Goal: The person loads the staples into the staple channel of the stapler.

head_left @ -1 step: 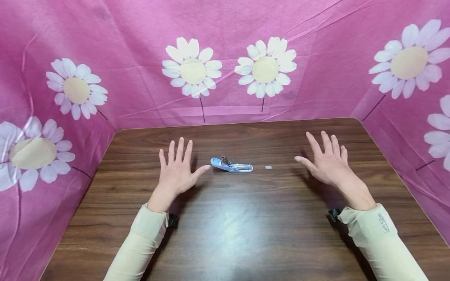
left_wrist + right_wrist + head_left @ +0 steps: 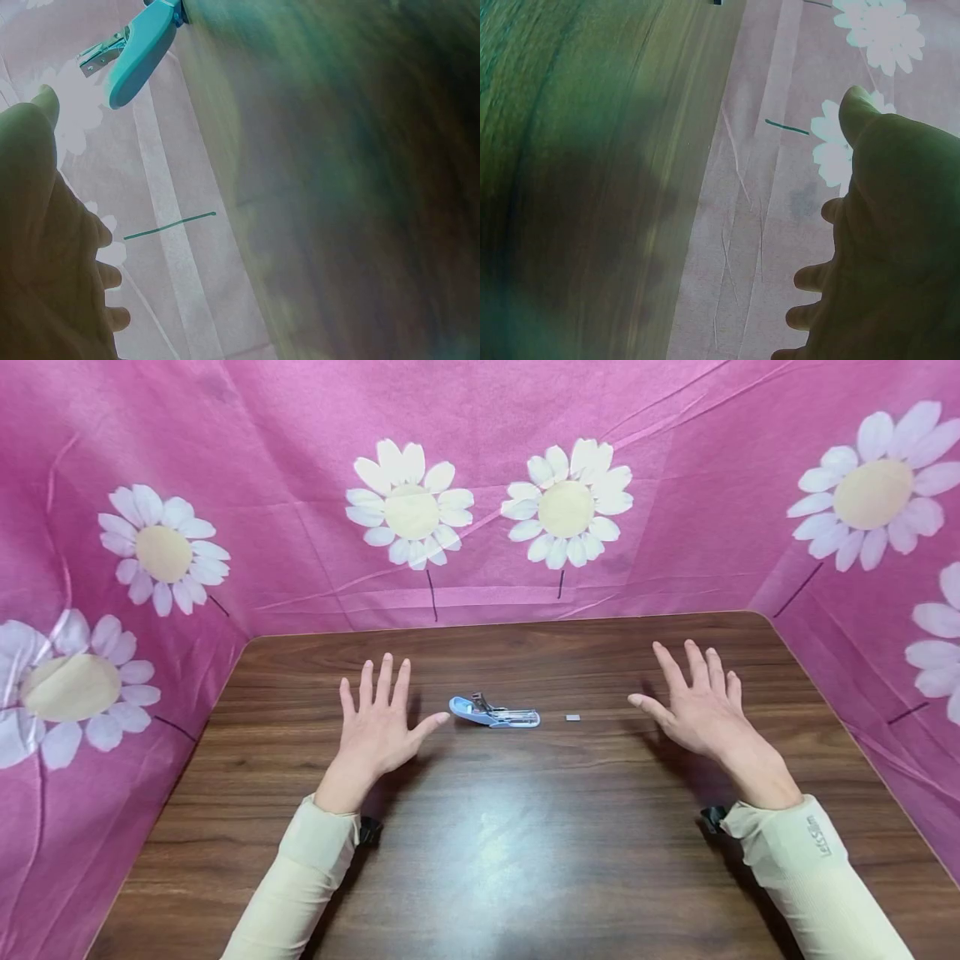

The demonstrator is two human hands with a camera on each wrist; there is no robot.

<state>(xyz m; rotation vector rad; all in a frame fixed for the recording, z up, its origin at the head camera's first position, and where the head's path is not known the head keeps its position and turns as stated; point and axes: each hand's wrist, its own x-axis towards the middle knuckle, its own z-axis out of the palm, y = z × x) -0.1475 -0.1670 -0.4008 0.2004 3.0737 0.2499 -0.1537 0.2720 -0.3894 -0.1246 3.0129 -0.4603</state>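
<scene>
While both hands hover over the wood table (image 2: 480,868), fingers spread wide, neither grips anything. Blue stapler (image 2: 498,718) lies unfolded between them, one end just beside the left hand's (image 2: 377,731) thumb. Small grey piece (image 2: 572,717) sits near its other end; right hand (image 2: 705,718) well apart from stapler.

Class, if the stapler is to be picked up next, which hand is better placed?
Probably the left hand: it is empty and close to the blue stapler, while the right hand, also empty, is farther off, beyond the small grey strip.
</scene>
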